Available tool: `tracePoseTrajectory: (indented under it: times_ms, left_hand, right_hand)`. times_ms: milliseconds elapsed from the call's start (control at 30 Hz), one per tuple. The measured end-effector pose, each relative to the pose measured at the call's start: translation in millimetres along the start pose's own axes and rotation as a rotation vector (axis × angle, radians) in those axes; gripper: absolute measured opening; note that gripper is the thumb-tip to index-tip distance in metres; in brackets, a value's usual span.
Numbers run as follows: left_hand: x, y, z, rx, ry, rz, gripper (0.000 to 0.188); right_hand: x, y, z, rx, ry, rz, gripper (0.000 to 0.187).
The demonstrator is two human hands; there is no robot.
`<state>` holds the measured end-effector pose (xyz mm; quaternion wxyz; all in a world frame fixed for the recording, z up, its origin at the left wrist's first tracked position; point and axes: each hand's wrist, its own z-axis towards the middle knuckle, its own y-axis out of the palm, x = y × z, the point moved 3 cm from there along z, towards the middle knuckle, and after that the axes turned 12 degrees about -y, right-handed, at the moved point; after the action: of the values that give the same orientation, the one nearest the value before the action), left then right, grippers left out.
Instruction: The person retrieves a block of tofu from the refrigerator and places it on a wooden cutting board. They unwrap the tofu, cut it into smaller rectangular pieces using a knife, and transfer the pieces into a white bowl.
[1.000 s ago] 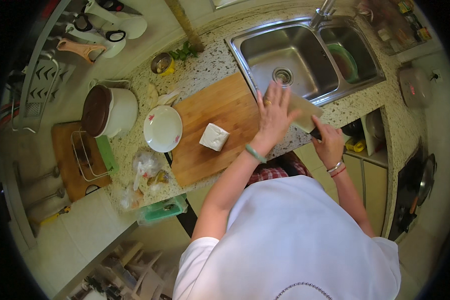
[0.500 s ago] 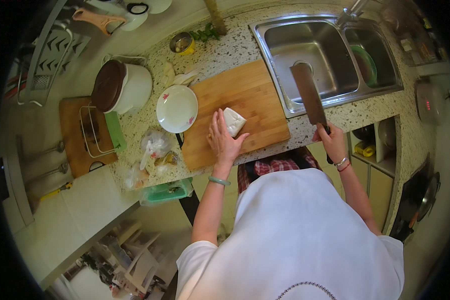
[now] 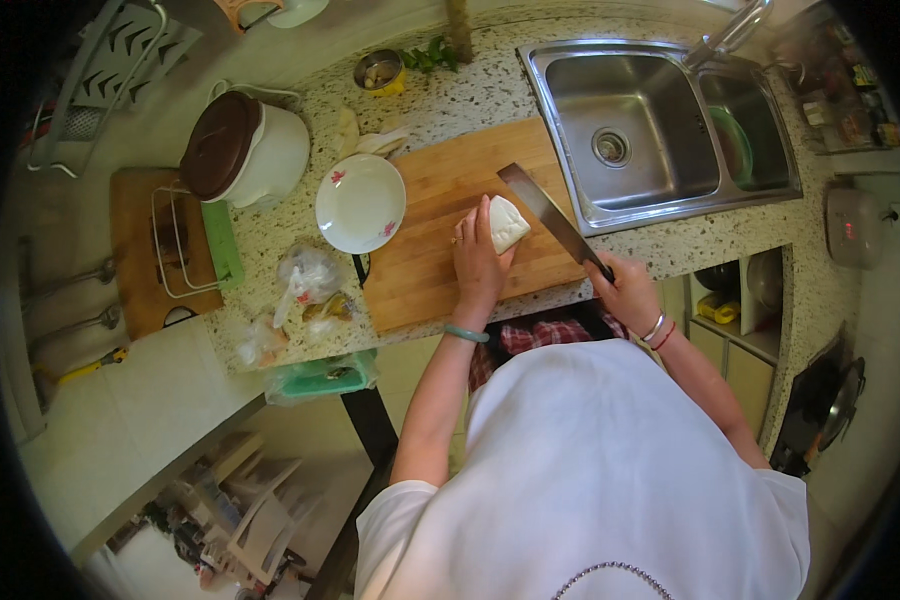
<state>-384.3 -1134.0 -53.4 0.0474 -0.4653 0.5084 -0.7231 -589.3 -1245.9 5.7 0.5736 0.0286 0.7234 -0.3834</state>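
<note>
Under the white block [image 3: 508, 223], a board [image 3: 420, 285] perhaps touches the 2-basin sink [image 3: 660, 130].

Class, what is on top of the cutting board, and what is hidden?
A white block, held by the left hand. The knife in the right hand reaches over the board. Covered: part of the block and the board beneath it.

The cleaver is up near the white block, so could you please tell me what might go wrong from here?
The left hand is against the white block, near the cleaver in the right hand; a slip could nick its fingers.
The block looks soft, so it might crumble under pressure.
The plate sits close by the cutting board; a shifting board might nudge it.
</note>
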Motion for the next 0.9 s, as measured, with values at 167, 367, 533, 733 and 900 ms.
tracePoseTrajectory:
  times_ms: [167, 367, 533, 733, 900]
  left_hand:
    - [-8, -1, -5, -0.014, -0.080, -0.169, 0.084]
    - [-31, 8, -5, -0.050, -0.299, -0.440, 0.087]
    - [8, -13, 3, -0.104, -0.077, -0.015, 0.093]
    - [-6, -4, 17, -0.186, -0.157, -0.074, 0.091]
    - [-43, -9, 21, -0.428, -0.656, -1.133, 0.074]
  right_hand:
    - [2, 8, -3, -0.035, 0.030, -0.064, 0.014]
    - [0, 16, -8, -0.051, 0.053, -0.063, 0.016]
    - [1, 14, -10, 0.002, 0.147, 0.052, 0.015]
    - [1, 8, -11, 0.018, 0.184, 0.080, 0.016]
    - [2, 2, -15, 0.066, 0.175, 0.088, 0.018]
